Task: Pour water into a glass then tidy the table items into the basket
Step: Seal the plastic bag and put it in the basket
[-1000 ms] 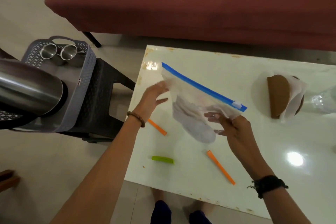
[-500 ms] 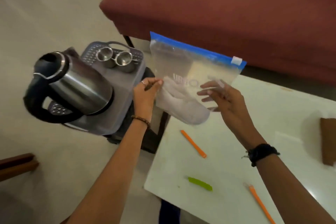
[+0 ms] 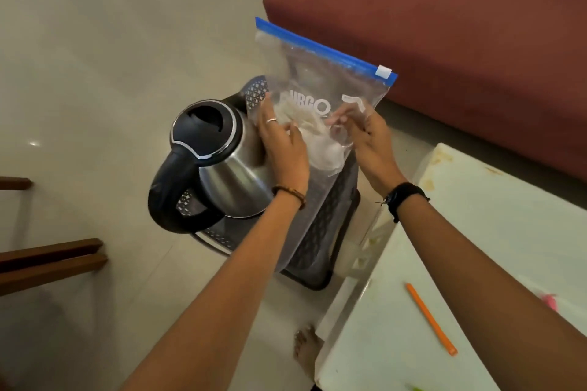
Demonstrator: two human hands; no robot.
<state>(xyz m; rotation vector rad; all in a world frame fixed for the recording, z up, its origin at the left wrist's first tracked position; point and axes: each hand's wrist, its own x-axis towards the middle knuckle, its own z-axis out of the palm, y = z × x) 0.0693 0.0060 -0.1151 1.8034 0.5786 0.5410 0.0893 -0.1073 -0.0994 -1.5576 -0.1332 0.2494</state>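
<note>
A clear zip bag (image 3: 320, 86) with a blue seal strip and something white inside stands upright over the grey perforated basket (image 3: 255, 90). My left hand (image 3: 282, 143) grips its left side and my right hand (image 3: 365, 133) grips its right side. A steel kettle (image 3: 222, 165) with a black lid and handle sits in the basket, just left of the bag. The basket rests on a dark stool (image 3: 324, 232). The bag and my hands hide most of the basket's inside.
The white table (image 3: 476, 232) is at the right, with an orange stick (image 3: 430, 317) and a green piece (image 3: 416, 387) near its front. A maroon sofa (image 3: 460, 25) stands behind. Wooden furniture legs (image 3: 50, 260) are at the left. A bare foot (image 3: 306, 349) shows below.
Both hands carried the bag from above the table leftward to over the basket, beside the kettle. The view swung left, so the steel cups in the basket are now hidden.
</note>
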